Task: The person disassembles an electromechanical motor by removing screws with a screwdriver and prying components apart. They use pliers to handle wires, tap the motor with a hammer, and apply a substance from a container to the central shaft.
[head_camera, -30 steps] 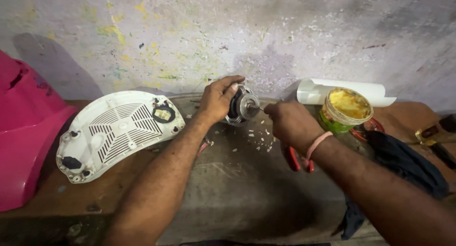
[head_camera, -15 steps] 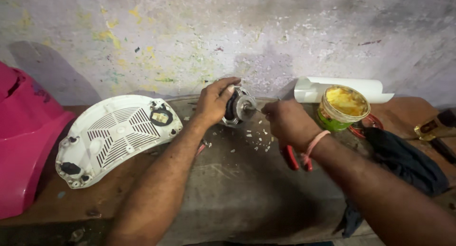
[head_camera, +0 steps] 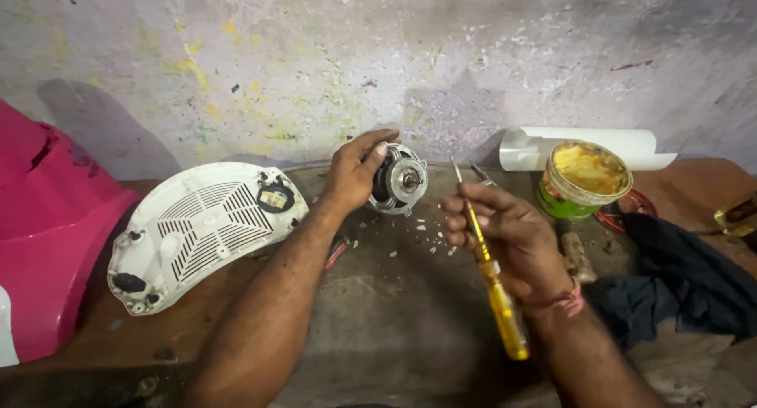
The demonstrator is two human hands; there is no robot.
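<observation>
Metal, round and grey: one small motor [head_camera: 398,181] stands on edge at the back of the worn surface [head_camera: 378,313], close to the stained wall, its shaft end facing the camera. Left hand [head_camera: 355,171] reaches in from below, forearm running diagonally up, fingers curled over the top and left side of the motor, thumb up; grip closed on it. Right hand [head_camera: 505,234] sits just right of the motor, apart from it, fingers closed round one yellow-handled screwdriver [head_camera: 489,274]; the shaft tip points up toward the wall, the handle trails down past the wrist. Small white chips lie scattered on the surface just below the motor. Left of the motor: one white vented cover [head_camera: 197,227] lying flat, and beyond it one pink housing [head_camera: 47,234]. Right of the motor: one open green tin [head_camera: 583,179] of yellow paste, one white roll [head_camera: 583,144] behind it, one dark cloth [head_camera: 678,286].
</observation>
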